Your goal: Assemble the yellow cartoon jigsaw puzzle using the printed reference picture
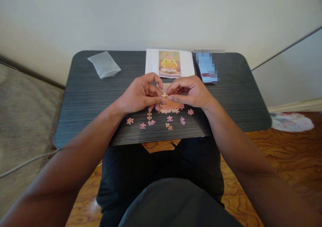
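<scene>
Left hand [137,94], right hand [193,91]: both pinch a puzzle piece [164,95], seemingly steadying it.
Printed sheet [170,63]: lies beyond, likely for reference.

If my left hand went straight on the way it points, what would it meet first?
Likely the pale puzzle piece just ahead, then your right hand; depth there is unclear.

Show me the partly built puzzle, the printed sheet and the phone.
Partly built puzzle [172,104], head view, on its orange area.
Printed sheet [169,64], head view, on its colour picture.
Phone [206,66], head view, on its screen.
</scene>
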A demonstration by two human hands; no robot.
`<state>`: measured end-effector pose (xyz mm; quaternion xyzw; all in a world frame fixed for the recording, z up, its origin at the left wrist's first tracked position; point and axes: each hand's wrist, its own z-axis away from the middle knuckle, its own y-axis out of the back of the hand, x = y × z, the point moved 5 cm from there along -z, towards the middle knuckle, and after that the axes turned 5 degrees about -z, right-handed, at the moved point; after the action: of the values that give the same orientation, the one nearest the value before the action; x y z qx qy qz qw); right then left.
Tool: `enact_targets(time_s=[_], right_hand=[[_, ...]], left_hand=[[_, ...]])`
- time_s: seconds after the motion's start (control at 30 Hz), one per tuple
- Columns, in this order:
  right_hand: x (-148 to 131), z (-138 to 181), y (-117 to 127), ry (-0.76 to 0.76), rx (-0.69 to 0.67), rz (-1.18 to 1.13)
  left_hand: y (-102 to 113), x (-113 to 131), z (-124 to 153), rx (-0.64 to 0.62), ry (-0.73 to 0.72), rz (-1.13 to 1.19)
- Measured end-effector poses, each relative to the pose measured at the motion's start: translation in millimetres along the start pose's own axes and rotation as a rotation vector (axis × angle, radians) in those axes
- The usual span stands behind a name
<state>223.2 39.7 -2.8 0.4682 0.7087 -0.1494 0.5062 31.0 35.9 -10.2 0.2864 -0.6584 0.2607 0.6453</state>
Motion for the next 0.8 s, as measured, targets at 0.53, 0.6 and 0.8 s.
enact_targets(time_s=[0.53, 0.6, 0.8], right_hand=[[5.9, 4.7, 4.0, -0.191, 0.033, -0.176], [6.8, 6.9, 5.2, -0.226, 0.035, -0.178], [8.1, 7.1, 3.8, -0.239, 0.029, -0.189]], left_hand=[[1.0, 0.7, -0.2, 0.050, -0.007, 0.003], [1.7, 1.7, 0.1, 0.060, -0.006, 0.005], [0.3, 2.5, 0.9, 0.063, 0.005, 0.011]])
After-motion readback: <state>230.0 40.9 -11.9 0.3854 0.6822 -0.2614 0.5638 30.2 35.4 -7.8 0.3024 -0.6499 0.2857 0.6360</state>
